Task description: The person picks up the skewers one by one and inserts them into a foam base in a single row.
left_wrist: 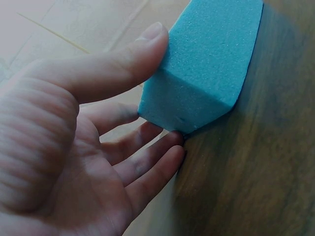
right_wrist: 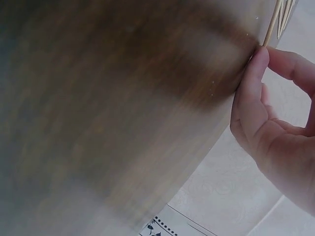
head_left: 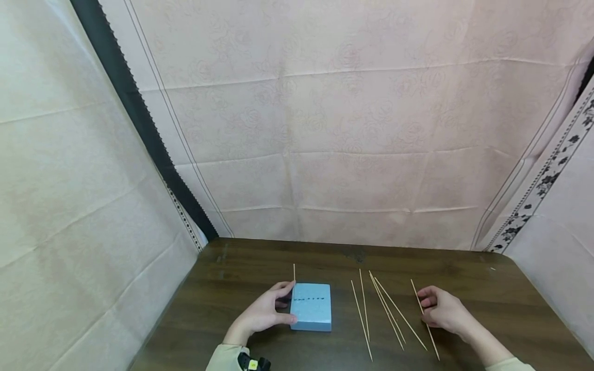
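Note:
A light blue foam block [head_left: 311, 308] lies on the table with a row of small dark marks across its top. My left hand [head_left: 268, 310] holds its left side, thumb at the near corner and fingers toward the far one; the left wrist view shows thumb and fingers on the block [left_wrist: 211, 54]. One thin wooden stick [head_left: 294, 272] rises past the far left corner; its lower end is hidden. At the right, my right hand [head_left: 442, 310] pinches another thin wooden stick [head_left: 431, 340], also visible between the fingertips in the right wrist view [right_wrist: 272, 24].
Several more thin sticks [head_left: 386, 307] lie on the dark wooden table [head_left: 260, 257] between block and right hand, some crossing or touching. Pale patterned cloth [head_left: 352, 129] hangs behind the table and along both sides.

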The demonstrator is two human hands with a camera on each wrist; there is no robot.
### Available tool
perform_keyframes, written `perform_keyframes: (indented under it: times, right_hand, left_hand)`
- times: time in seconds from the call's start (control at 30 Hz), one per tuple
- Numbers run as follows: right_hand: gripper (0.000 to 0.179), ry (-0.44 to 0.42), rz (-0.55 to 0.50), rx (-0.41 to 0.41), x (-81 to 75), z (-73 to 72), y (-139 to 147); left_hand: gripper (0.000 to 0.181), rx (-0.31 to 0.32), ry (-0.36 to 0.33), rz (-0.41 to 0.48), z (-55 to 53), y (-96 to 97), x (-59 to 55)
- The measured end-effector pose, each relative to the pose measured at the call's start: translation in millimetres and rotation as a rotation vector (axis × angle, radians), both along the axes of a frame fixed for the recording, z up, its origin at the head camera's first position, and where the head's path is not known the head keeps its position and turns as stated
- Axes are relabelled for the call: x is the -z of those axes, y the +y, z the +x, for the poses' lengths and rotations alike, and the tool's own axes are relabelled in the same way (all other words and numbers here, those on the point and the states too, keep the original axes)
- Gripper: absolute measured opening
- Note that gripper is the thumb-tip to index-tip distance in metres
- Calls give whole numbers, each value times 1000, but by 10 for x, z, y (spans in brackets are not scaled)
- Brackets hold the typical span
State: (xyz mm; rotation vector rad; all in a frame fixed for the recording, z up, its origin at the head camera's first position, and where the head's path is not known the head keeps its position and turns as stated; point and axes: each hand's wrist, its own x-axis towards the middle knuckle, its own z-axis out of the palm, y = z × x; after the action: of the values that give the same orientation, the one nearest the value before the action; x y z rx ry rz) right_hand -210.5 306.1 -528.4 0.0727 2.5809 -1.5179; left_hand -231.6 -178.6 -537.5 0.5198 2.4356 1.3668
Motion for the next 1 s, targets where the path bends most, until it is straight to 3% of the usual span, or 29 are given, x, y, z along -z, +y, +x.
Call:
perform_keyframes:
  times: [0.37,0.7,1.0]
  right_hand:
    - [65,-12,-16,-15,11,-14,71]
    - [71,-67,-103,-59,6,-22,172]
    - [71,-77,-199,-128,-120,41,233]
  left_hand:
    - [92,5,4,-15,-43,-12,25]
    - [94,23,33,-24,-42,-26,29]
    - [93,-3,7,-10,-15,-15,27]
